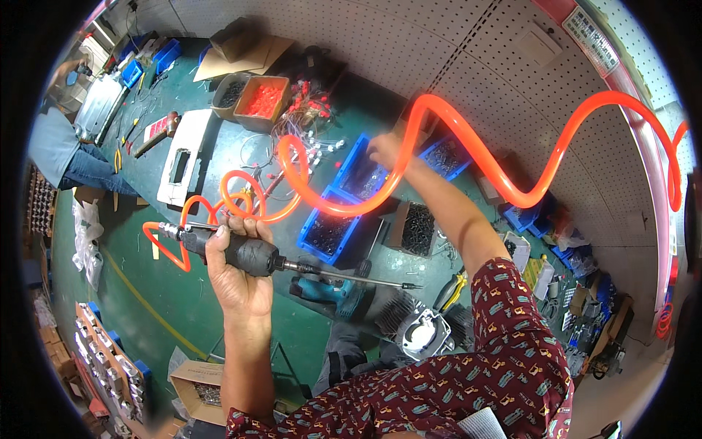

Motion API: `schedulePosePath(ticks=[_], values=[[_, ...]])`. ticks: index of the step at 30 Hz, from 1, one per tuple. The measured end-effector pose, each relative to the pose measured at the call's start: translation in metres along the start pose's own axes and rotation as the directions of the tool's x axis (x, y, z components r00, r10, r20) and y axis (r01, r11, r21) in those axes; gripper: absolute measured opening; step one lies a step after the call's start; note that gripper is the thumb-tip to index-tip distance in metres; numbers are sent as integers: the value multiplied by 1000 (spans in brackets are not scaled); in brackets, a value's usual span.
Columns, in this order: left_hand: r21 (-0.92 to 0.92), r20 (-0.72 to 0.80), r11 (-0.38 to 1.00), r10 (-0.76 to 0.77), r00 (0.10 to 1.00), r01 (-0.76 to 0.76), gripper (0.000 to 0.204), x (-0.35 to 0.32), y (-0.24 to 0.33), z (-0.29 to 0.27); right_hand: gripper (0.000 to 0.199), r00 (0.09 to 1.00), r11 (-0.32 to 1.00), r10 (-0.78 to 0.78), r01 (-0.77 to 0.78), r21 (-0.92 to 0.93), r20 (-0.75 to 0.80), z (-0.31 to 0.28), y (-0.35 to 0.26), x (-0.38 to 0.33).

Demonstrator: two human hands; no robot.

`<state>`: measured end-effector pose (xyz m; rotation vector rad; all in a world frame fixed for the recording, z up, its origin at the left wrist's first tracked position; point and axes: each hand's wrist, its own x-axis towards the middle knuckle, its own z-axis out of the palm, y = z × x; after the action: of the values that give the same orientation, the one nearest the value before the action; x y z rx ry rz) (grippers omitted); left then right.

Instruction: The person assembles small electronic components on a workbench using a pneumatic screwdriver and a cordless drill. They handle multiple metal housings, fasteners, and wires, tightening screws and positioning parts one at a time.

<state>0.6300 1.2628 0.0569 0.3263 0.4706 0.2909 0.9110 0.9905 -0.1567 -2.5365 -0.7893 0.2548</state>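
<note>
Gripping the black air screwdriver (248,252), my left hand (234,274) wraps its fingers tight around the body; its long axis runs sideways, bit pointing right above the green counter (183,293). My right hand (385,148) reaches into one blue bin (358,172), fingers hidden behind the orange coiled hose (453,139).

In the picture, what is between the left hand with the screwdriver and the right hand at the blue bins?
In the head view, the coiled orange hose runs across between the left hand and the right hand, with one blue bin of small dark parts beneath it.
</note>
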Motion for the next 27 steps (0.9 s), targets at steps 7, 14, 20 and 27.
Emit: schedulePosePath(ticks=[7,14,20,27], values=[[-9,-23,1000,-21,1000,21,19,-2,-6,2,18,951,947,154,-65,-314,268,12,-9,0],[7,-29,1000,-9,1000,9,18,-3,-7,3,17,930,873,43,143,-466,365,11,-30,2],[7,-22,1000,-3,1000,3,18,-3,-4,1,16,924,869,53,144,-473,380,24,-26,0],[8,-27,1000,-8,1000,8,15,-1,-1,-1,16,946,868,91,77,-491,310,25,-34,2]])
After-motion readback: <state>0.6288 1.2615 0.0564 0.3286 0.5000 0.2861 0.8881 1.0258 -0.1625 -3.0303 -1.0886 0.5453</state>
